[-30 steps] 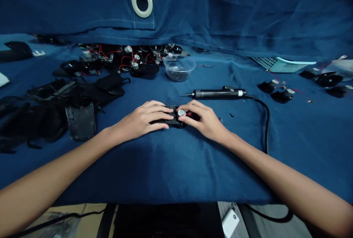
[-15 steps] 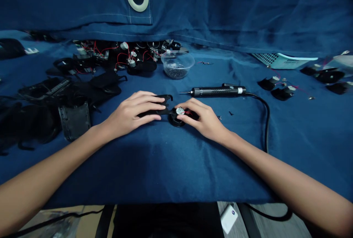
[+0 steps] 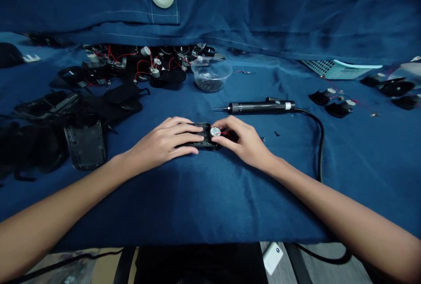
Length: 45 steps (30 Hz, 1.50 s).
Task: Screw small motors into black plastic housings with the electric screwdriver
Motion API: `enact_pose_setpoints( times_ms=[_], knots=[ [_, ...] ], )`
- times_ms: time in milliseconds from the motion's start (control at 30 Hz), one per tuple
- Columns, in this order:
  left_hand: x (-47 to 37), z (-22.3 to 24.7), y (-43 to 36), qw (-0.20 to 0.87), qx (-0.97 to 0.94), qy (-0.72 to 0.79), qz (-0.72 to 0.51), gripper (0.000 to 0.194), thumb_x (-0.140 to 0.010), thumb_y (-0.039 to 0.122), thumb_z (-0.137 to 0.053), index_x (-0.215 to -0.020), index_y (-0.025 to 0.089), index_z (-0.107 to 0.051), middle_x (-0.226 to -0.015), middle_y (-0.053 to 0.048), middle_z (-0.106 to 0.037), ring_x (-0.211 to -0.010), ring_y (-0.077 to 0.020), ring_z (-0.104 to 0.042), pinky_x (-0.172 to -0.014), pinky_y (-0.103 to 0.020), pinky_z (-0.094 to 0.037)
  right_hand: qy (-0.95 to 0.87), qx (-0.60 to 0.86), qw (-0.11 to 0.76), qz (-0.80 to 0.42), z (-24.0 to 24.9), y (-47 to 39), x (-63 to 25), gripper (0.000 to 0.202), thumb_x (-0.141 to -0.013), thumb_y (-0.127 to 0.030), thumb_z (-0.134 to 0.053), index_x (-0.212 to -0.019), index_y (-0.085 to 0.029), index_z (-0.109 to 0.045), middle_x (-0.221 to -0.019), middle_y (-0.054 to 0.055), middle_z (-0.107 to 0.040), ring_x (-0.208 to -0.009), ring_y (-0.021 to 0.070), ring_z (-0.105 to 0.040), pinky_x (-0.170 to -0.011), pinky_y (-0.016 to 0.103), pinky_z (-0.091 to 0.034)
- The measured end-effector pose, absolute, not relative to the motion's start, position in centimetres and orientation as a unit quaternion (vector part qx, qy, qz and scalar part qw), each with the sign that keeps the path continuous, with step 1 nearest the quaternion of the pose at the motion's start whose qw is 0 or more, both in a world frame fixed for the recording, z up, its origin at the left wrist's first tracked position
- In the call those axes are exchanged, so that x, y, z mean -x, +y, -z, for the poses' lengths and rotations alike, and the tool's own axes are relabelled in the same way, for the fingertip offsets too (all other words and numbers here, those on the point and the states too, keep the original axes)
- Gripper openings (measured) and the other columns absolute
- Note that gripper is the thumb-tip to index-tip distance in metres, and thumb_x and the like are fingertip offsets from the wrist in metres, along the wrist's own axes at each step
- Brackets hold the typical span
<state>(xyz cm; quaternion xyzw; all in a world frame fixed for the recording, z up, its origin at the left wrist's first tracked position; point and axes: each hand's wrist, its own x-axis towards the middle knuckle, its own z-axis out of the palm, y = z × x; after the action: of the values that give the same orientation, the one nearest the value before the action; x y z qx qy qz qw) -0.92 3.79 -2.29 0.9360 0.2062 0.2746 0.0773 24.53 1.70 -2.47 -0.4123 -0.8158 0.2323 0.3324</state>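
- The left hand (image 3: 164, 140) holds the black casing (image 3: 205, 136) on the blue cloth (image 3: 210, 196), fingers slightly parted.
- The right hand (image 3: 245, 142) pinches the round white part (image 3: 215, 131) at the casing's right end.

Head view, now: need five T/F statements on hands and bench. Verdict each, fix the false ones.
1. The right hand has its fingertips at a round white-topped part. True.
2. The left hand lies well apart from any part. False: it is on a black casing, covering some of it.
3. The black screwdriver lies on the blue cloth, its tip pointing left. True.
4. The wire by the round white-topped part is yellow. False: the wire is red.
5. The clear bowl stands right of the basket. False: the clear bowl is left of the teal basket.
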Motion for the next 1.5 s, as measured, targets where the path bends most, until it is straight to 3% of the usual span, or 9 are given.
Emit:
enact_pose_setpoints(
  times_ms=[600,767,967,1133,1300,1500],
  knots=[
    [0.44,1.90,3.34,0.001,-0.948,0.192,-0.254,0.030,-0.093,0.031,-0.059,-0.118,0.015,-0.064,-0.121,-0.007,-0.066,-0.115,-0.0240,-0.055,-0.098,-0.040,-0.049,-0.815,0.417,0.333,-0.224,2.53,1.59,-24.50,0.024,-0.091,-0.038,-0.059,-0.107,-0.020,-0.060,-0.105,0.005,-0.065,-0.095,0.0177,-0.061,-0.085,0.031,-0.049],
    [0.61,2.06,3.47,0.026,-0.948,0.195,-0.250,0.032,-0.093,0.032,-0.058,-0.121,0.017,-0.062,-0.125,-0.007,-0.064,-0.118,-0.0233,-0.054,-0.100,-0.041,-0.048,-0.830,0.405,0.311,-0.225,2.56,1.49,-24.51,0.057,-0.084,-0.048,-0.066,-0.131,-0.022,-0.050,-0.123,0.009,-0.058,-0.111,0.0221,-0.058,-0.096,0.038,-0.049],
    [0.74,2.04,3.59,0.043,-0.946,0.199,-0.250,0.032,-0.093,0.034,-0.058,-0.120,0.018,-0.063,-0.125,-0.008,-0.064,-0.118,-0.0228,-0.054,-0.101,-0.040,-0.047,-0.842,0.413,0.263,-0.227,2.27,2.04,-24.41,0.060,-0.077,-0.050,-0.072,-0.126,-0.020,-0.055,-0.121,0.009,-0.062,-0.112,0.0249,-0.059,-0.098,0.041,-0.048],
    [0.67,1.81,3.30,0.045,-0.948,0.224,-0.221,0.030,-0.095,0.036,-0.055,-0.119,0.021,-0.063,-0.134,-0.009,-0.055,-0.118,-0.0231,-0.053,-0.100,-0.040,-0.045,-0.830,0.422,0.261,-0.255,2.32,2.40,-24.48,0.064,-0.072,-0.055,-0.074,-0.122,-0.020,-0.056,-0.121,0.008,-0.063,-0.112,0.0254,-0.060,-0.097,0.042,-0.049],
    [0.23,1.88,2.87,-0.022,-0.949,0.253,-0.189,0.045,-0.094,0.045,-0.054,-0.132,0.021,-0.054,-0.143,-0.012,-0.048,-0.123,-0.0286,-0.051,-0.098,-0.045,-0.044,-0.827,0.429,0.276,-0.236,2.54,2.20,-24.29,0.065,-0.071,-0.057,-0.074,-0.120,-0.018,-0.056,-0.117,0.010,-0.064,-0.108,0.0252,-0.062,-0.093,0.043,-0.051],
    [-0.05,2.16,3.19,-0.094,-0.955,0.201,-0.199,0.034,-0.097,0.024,-0.051,-0.129,0.015,-0.055,-0.130,-0.012,-0.061,-0.127,-0.0277,-0.050,-0.100,-0.044,-0.043,-0.825,0.439,0.284,-0.215,2.90,2.03,-24.07,0.068,-0.068,-0.059,-0.074,-0.119,-0.018,-0.057,-0.115,0.011,-0.066,-0.106,0.0265,-0.063,-0.090,0.044,-0.052]
  ],
)
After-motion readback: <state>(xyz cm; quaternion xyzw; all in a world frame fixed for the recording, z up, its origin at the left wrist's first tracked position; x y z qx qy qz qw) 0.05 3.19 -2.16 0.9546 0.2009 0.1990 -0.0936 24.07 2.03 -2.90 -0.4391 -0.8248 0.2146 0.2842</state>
